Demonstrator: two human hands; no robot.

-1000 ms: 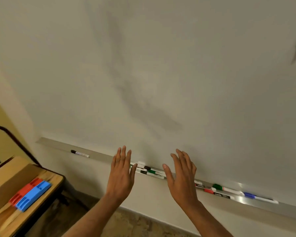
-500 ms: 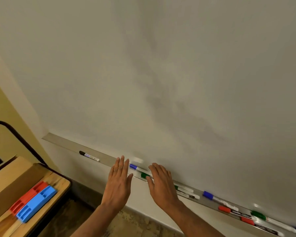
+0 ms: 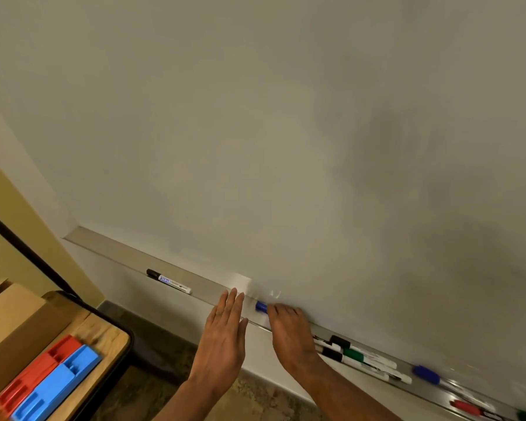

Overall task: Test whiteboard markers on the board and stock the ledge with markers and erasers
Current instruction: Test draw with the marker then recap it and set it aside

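Blue-capped white marker (image 3: 261, 307) on grey metal ledge (image 3: 207, 286), right hand (image 3: 289, 335) fingers curled round it, left hand (image 3: 222, 344) flat-fingered just beside: pick-up step, lift and test stroke likely next.

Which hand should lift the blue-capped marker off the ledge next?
Right: the right hand curls its fingers over the blue-capped marker on the ledge, while the left hand is flat and open beside it.

The black-capped marker (image 3: 168, 281) on the ledge (image 3: 110, 249) beyond my left hand (image 3: 222, 341) carries a blue brand label and small print. I cannot make out the letters. Nothing else bears readable text.
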